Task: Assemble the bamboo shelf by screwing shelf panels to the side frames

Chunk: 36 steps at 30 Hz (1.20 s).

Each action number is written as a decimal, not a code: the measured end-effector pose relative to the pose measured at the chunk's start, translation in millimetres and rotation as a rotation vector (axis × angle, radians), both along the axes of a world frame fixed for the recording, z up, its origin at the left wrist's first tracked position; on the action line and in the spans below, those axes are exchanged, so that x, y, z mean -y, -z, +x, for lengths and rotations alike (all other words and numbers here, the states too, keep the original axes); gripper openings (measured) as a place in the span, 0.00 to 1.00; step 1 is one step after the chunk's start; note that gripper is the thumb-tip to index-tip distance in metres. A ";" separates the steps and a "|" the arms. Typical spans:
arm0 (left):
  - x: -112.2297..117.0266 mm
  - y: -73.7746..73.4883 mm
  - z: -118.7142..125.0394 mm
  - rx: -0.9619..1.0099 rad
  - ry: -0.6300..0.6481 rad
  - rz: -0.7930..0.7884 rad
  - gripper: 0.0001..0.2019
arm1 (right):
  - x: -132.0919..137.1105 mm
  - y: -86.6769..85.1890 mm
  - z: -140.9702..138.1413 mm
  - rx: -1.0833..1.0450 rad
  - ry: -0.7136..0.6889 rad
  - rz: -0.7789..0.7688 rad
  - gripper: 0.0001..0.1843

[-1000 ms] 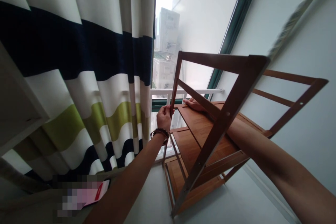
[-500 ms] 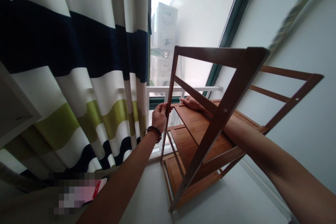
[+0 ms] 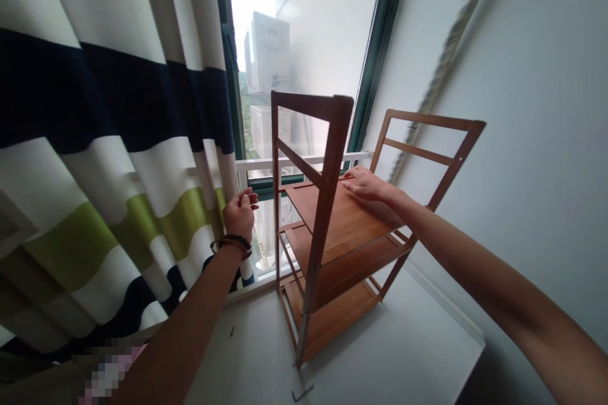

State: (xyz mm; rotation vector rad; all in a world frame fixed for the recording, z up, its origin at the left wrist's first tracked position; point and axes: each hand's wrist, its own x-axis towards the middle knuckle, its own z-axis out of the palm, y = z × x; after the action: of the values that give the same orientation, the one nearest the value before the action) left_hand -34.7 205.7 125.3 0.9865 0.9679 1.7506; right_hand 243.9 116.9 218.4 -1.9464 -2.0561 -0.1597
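Note:
A wooden three-shelf rack (image 3: 332, 247) stands upright on the white floor in front of the window. My right hand (image 3: 365, 185) lies flat, fingers spread, on the top shelf near its back edge. My left hand (image 3: 240, 212), with a bead bracelet on the wrist, hovers left of the rack's front-left post (image 3: 276, 202), off the wood. Its fingers are curled in, beside the edge of the striped curtain (image 3: 118, 158); nothing shows in its grasp.
The window (image 3: 294, 63) with a white rail (image 3: 304, 161) is behind the rack. A white wall (image 3: 522, 139) runs along the right. A small metal key (image 3: 302, 392) and a screw (image 3: 231, 331) lie on the floor. A pixelated object (image 3: 107, 373) sits at bottom left.
The rack has gone from tilted toward me to upright and farther off. My left hand has let go of the front-left post and moved left. My right hand stays on the top shelf.

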 end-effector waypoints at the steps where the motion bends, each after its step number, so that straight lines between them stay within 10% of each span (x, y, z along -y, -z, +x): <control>1: 2.2 0.3 -2.6 0.000 0.009 -0.040 0.07 | 10.9 1.1 12.1 -0.003 0.036 0.005 0.18; 10: 14.6 0.3 5.5 -0.003 0.130 -0.128 0.05 | 87.1 19.5 78.1 -0.035 0.302 0.046 0.20; 16: 10.9 -6.8 16.5 -0.216 0.283 -0.043 0.15 | 65.9 18.3 86.1 -0.022 0.451 -0.185 0.28; 28: 5.4 -14.1 13.4 -0.242 0.428 -0.041 0.12 | 47.7 23.6 89.2 0.087 0.448 -0.183 0.25; 36: 11.2 -9.8 7.1 -0.226 0.439 -0.013 0.15 | 16.6 12.2 25.2 0.243 0.222 -0.066 0.22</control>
State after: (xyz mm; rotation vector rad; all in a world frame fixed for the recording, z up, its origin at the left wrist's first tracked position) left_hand -27.6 194.5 135.0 1.2985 0.8212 1.2864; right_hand 269.1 100.3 206.2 -2.2937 -2.0028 -0.4001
